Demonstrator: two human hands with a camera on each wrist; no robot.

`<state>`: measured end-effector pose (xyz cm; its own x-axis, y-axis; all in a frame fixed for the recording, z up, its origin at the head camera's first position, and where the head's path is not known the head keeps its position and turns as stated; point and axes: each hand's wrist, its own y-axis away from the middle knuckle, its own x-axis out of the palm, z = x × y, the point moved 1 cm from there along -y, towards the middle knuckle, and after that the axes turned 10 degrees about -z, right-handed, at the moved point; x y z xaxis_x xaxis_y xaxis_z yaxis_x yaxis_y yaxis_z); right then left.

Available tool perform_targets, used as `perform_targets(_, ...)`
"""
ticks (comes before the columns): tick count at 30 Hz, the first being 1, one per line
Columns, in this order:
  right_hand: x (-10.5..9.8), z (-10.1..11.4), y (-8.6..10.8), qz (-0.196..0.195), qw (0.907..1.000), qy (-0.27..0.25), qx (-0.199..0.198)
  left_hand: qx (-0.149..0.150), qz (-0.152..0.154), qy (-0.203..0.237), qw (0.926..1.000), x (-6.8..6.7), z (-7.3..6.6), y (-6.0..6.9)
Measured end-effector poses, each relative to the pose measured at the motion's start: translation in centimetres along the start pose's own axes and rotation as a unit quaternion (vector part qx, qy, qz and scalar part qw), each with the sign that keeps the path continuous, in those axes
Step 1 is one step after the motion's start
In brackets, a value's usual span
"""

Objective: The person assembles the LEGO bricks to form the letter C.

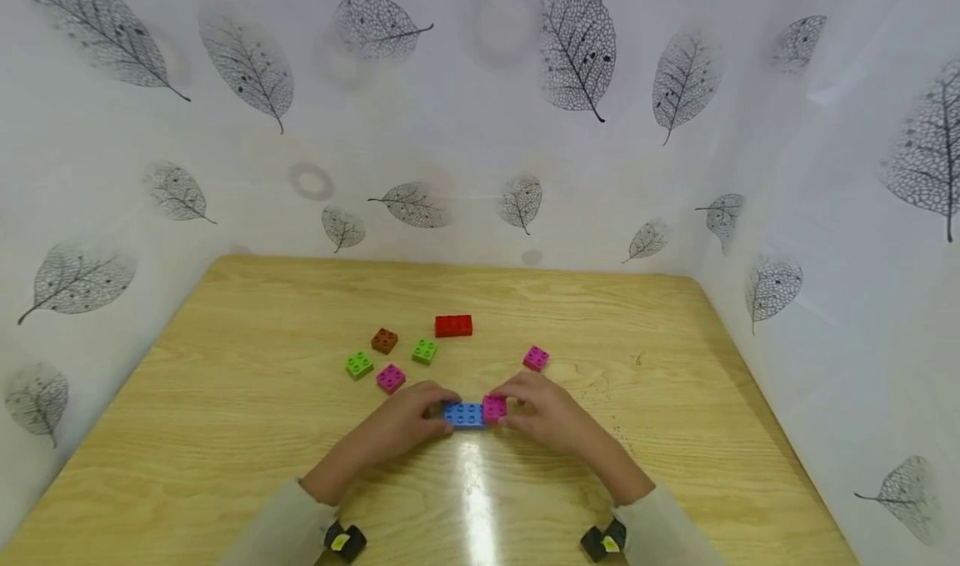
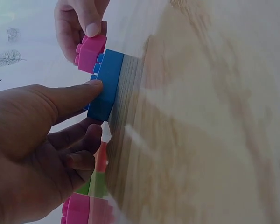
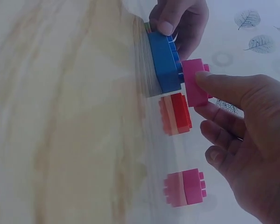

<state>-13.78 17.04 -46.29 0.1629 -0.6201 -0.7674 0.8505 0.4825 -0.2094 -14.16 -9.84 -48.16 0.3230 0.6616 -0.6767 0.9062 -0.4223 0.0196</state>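
Observation:
A long blue toy building brick [image 1: 462,416] lies studs up on the table. My left hand [image 1: 411,416] pinches its left end, the thumb [image 2: 84,95] on the near side. Over the right end of the blue brick is a small pink brick [image 3: 193,83], overhanging it a little. My right hand [image 1: 546,412] pinches this pink brick between thumb and fingers. In the right wrist view, blue studs show beside the pink brick's underside; whether the two are pressed together I cannot tell.
Beyond my hands on the wooden table [image 1: 247,466] lie a red brick [image 1: 453,326], a brown brick [image 1: 385,340], two green bricks [image 1: 424,351] and two pink bricks, one on the left [image 1: 391,378] and one on the right [image 1: 536,358]. A leaf-patterned white curtain [image 1: 465,132] surrounds the table.

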Motion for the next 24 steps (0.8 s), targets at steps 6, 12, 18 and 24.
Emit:
perform_targets(6, 0.29, 0.16, -0.03, -0.011, 0.9992, 0.022, -0.032, -0.003, 0.000, -0.004, 1.0000, 0.10, -0.09, -0.11)
perform_targets(12, 0.43, 0.27, 0.12, -0.020, 0.9981, 0.029, -0.050, -0.003, 0.003, -0.004, 1.0000, 0.12, -0.08, -0.06)
perform_targets(18, 0.36, 0.43, 0.11, -0.024, 0.9975, 0.041, -0.053, -0.009, 0.004, -0.010, 0.9999, 0.18, -0.05, -0.27)
perform_targets(24, 0.38, 0.62, 0.00, -0.024, 0.9958, 0.061, -0.063, -0.010, 0.005, -0.013, 0.9999, 0.25, -0.09, -0.26)
